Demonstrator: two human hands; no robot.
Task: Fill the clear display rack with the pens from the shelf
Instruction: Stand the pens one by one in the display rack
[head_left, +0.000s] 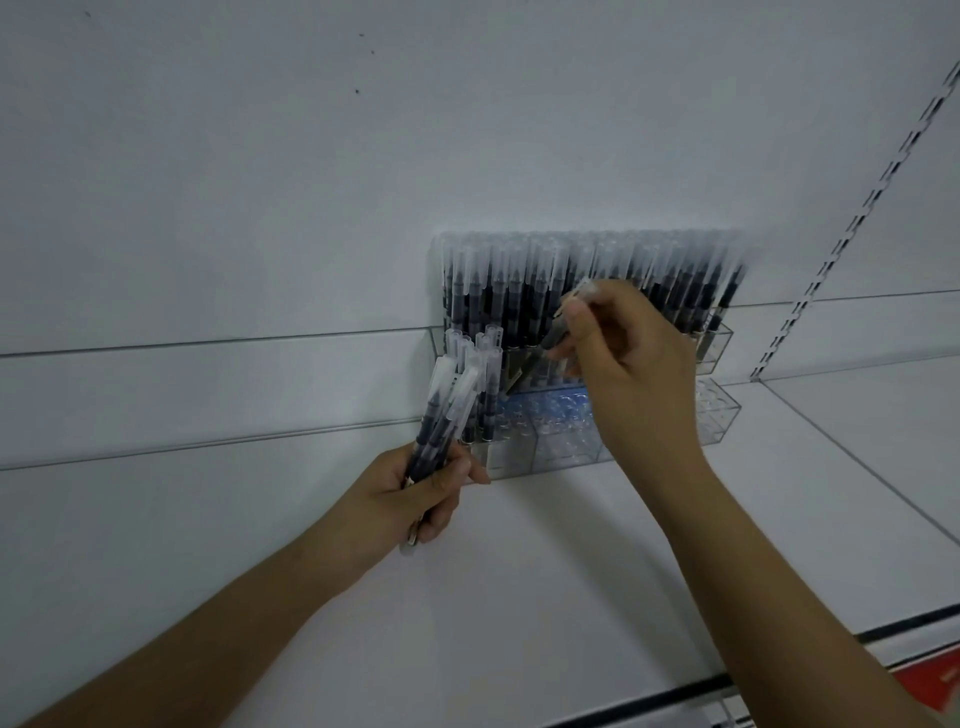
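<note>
A clear two-tier display rack stands on the white shelf against the back panel. Its upper tier is packed with several black pens with frosted caps. In the lower tier, a few pens stand at the left end and the other holes show bare. My left hand grips a bundle of pens, caps up, just left of the rack. My right hand pinches a single pen, tilted, in front of the rack's middle.
The white shelf board stretches in front of the rack. A slotted metal upright runs diagonally at the right. Clear strips cross the back panel on the left. A red label shows at the shelf's front edge.
</note>
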